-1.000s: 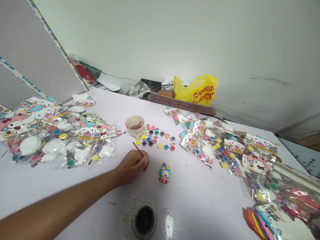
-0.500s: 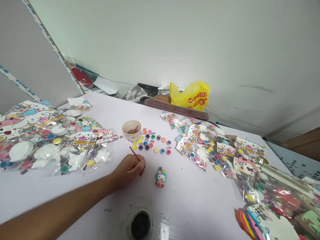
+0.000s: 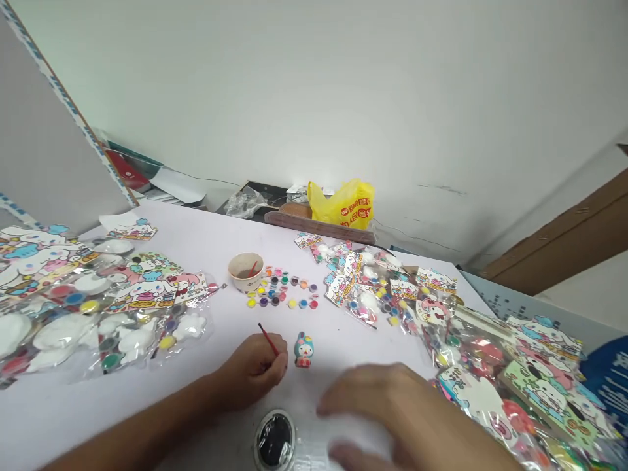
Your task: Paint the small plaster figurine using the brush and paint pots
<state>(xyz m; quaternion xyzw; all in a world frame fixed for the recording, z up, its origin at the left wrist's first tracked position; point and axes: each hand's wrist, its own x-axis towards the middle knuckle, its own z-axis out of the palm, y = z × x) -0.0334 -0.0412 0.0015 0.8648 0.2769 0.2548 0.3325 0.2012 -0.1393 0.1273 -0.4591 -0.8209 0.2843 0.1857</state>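
A thin red paintbrush is held in my left hand, its dark tip pointing up and away. Just right of that hand stands a small painted figurine with blue ears and a red lower part. My right hand, blurred by motion, hovers at the lower right of the figurine with its fingers apart and nothing between them. Farther back are small paint pots in several colours, beside a paper cup that holds murky water and a red brush.
Packaged craft kits lie at the left and right of the white table. A round black-centred object sits near the front edge. Behind the table, a yellow plastic bag rests by the wall.
My right hand has come into view from the lower right. My left hand, still holding the brush, is now nearer the figurine. The camera view has shifted to the right.
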